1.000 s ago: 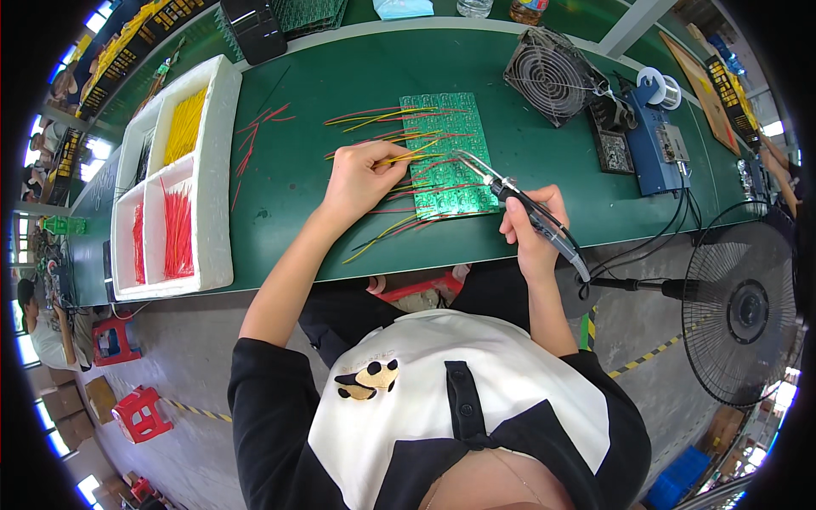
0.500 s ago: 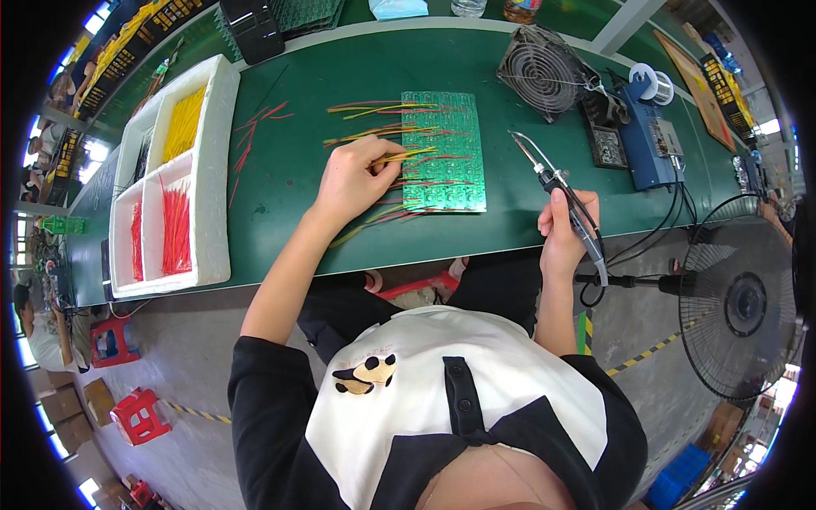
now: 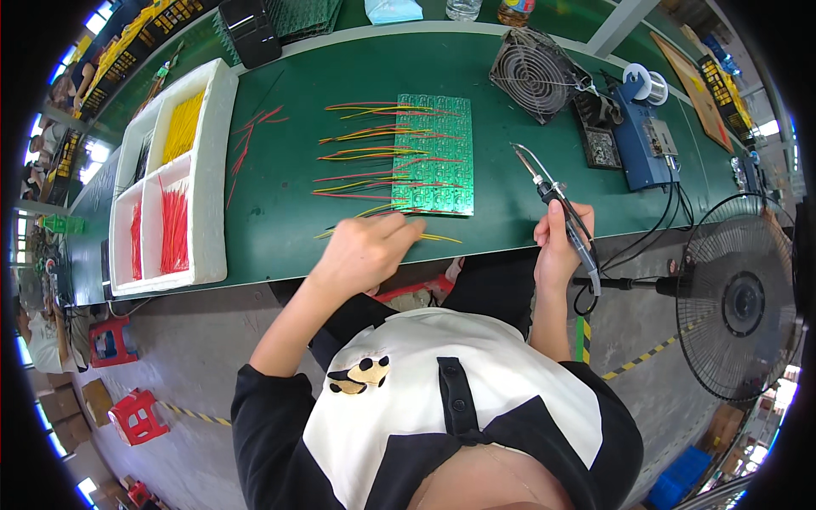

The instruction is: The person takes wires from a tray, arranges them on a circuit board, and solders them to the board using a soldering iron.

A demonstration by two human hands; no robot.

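Observation:
My left hand (image 3: 370, 251) is closed near the table's front edge, its fingertips on thin yellow wires (image 3: 442, 239) that stick out to the right. Just beyond it lies a green circuit board panel (image 3: 450, 161). Red and yellow wires (image 3: 344, 155) lie in several rows across the panel's left side, their loose ends stretching left over the table. My right hand (image 3: 561, 245) grips a soldering iron (image 3: 574, 228) to the right of the panel. A thin curved tube runs beside the iron's tip, which points up and away, apart from the board.
A white foam box (image 3: 217, 170) at left holds yellow wires (image 3: 183, 126) and red wires (image 3: 174, 229) in compartments. Loose red wires (image 3: 242, 153) lie beside it. At right stand a square fan (image 3: 535, 76), a blue soldering station (image 3: 646, 136), a solder spool (image 3: 650, 85) and a large fan (image 3: 739, 297).
My left hand has left the wires at the panel's middle and come nearer, to yellow wires by the front edge. The soldering iron stays in my right hand, nearly still.

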